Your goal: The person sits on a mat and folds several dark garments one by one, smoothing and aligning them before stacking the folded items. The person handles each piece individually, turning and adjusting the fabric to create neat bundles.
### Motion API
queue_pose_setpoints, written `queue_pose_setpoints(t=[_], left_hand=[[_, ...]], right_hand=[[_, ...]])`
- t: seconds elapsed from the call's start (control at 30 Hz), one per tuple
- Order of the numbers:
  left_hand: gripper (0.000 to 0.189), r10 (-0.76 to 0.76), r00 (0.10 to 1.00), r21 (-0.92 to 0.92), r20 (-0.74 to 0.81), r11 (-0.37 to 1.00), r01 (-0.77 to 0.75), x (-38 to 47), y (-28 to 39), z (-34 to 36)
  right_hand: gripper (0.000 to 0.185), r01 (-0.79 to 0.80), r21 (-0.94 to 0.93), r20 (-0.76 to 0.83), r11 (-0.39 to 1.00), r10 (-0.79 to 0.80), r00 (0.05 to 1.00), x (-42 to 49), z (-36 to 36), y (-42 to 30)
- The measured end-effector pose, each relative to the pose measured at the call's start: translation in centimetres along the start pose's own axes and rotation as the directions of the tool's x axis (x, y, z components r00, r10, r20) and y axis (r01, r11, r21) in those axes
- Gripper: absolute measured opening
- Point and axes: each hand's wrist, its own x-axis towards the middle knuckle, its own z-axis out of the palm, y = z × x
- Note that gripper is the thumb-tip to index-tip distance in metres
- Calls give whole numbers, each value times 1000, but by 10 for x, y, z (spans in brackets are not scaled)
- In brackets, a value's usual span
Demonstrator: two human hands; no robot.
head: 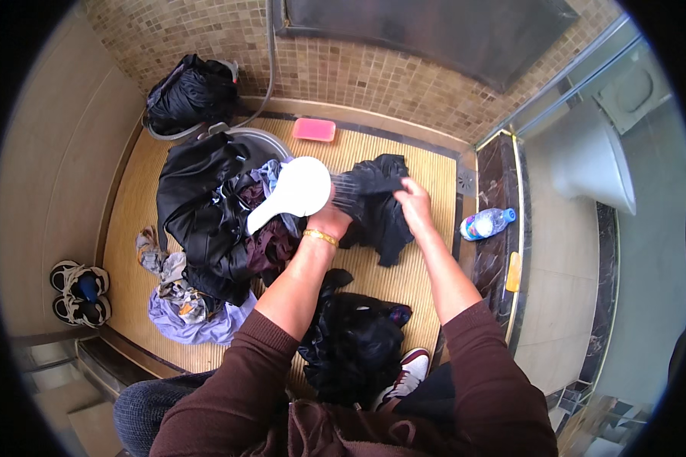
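A white shower head sprays water to the right onto a black garment on the ribbed tan floor. My left hand, with a gold bracelet at the wrist, is partly hidden behind the shower head; its fingers and what they grip cannot be made out. My right hand pinches the garment's upper right edge. Left of the shower head, black and patterned clothes spill over a grey basin. More black clothing is heaped between my feet.
A pink soap bar lies near the tiled wall. Another basin with dark clothes stands in the back left corner. Lilac cloth and sandals are at left. A plastic bottle and a yellow bar lie on the right ledge.
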Motion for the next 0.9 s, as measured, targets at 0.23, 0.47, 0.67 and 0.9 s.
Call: queue_pose_setpoints(t=[0.23,0.47,0.67,0.9], left_hand=[[47,-121,956,186,268,980,72,-27,-3,3],[33,-89,935,337,-343,917,211,-45,3,-24],[63,-272,925,63,-264,952,298,-40,-11,-11],[63,-247,954,56,173,969,240,-12,-6,-64]], right_hand=[[62,-90,12,194,996,86,977,-31,77,-70],[34,-118,638,-41,761,186,982,14,43,-128],[24,-38,635,64,772,-4,998,-5,49,-154],[8,522,-433,263,735,-451,853,-123,141,-111]])
